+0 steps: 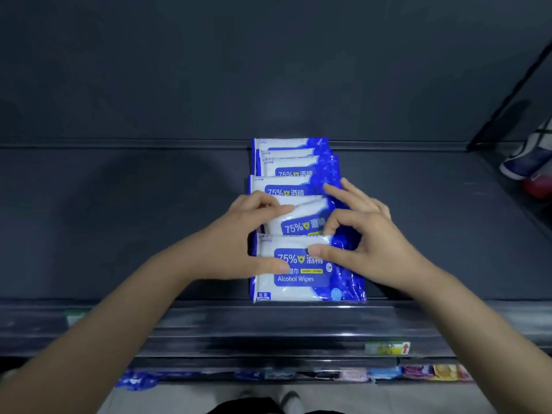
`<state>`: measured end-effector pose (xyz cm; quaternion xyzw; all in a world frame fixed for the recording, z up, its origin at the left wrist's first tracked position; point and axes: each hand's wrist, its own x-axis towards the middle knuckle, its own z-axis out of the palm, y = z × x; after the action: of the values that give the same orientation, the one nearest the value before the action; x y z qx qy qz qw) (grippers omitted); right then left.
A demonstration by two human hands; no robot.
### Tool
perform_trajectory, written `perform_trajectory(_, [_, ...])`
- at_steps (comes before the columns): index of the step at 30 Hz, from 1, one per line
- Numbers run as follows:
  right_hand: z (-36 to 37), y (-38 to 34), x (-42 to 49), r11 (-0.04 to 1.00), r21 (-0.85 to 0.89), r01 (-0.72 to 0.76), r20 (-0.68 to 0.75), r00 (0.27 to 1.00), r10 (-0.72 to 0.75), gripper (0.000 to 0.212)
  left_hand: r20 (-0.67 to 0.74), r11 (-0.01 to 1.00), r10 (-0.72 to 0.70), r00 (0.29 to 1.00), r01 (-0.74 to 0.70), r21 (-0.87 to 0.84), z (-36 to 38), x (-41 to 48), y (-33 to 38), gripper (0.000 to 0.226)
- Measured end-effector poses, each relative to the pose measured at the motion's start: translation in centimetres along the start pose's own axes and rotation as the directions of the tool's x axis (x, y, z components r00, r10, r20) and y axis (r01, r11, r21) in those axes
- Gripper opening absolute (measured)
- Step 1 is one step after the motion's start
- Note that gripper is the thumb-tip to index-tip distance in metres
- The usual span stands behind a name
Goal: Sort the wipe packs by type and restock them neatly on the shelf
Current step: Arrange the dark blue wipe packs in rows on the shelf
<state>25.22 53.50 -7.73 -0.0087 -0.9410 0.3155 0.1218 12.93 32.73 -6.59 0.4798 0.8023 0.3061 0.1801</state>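
One row of blue-and-white wipe packs (pixel 294 162) stood on the dark shelf (pixel 119 219), overlapping from the back wall to the front lip. All legible packs were of one type. The front pack (pixel 298 282) read "75%", a yellow shield mark, "酒精", "湿巾" and "Alcohol Wipes". Smaller print at its lower corners was not legible. Packs further back showed "75% 酒精" on the same blue panel, and a faint script brand name at their top left corners could not be read.

The second pack (pixel 301 218) sat tilted, out of line with the others.

The left hand (pixel 248 234) grasped the front pack, with the thumb on its face and the curled fingers reaching over its upper edge onto the second pack. The right hand (pixel 367 234) pinched the front pack's upper edge between thumb and bent forefinger. Its remaining fingers were spread over the blue right side of the packs behind.

A price tag (pixel 387 348) with a red arrow sat on the shelf rail, its print blurred. Assorted coloured packs (pixel 418 372) lay on the level below.
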Motion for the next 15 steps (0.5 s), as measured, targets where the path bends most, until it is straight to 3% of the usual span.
perform_trajectory(4, [-0.2, 0.0, 0.5, 0.999, -0.013, 0.049, 0.042, 0.998, -0.049, 0.037, 0.046, 0.999, 0.024, 0.999, -0.025, 0.021, -0.7, 0.4, 0.7, 0.061])
perform_trajectory(7, [0.3, -0.3, 0.2, 0.994, 0.099, 0.050, -0.015, 0.999, -0.048, 0.035, -0.156, 0.995, -0.095, 0.983, 0.097, 0.003, -0.4, 1.0, 0.5, 0.048])
perform_trajectory(10, [1.1, -0.3, 0.3, 0.980, 0.191, 0.056, -0.063, 0.997, -0.044, 0.025, -0.358, 0.954, -0.294, 0.886, 0.254, -0.157, 0.0, 2.1, 0.3, 0.036])
perform_trajectory(15, [1.6, -0.1, 1.9, 0.966, 0.234, 0.107, -0.137, 0.988, -0.076, 0.026, -0.242, 0.842, -0.480, 0.843, 0.365, -0.397, -1.1, 3.9, 0.4, 0.027])
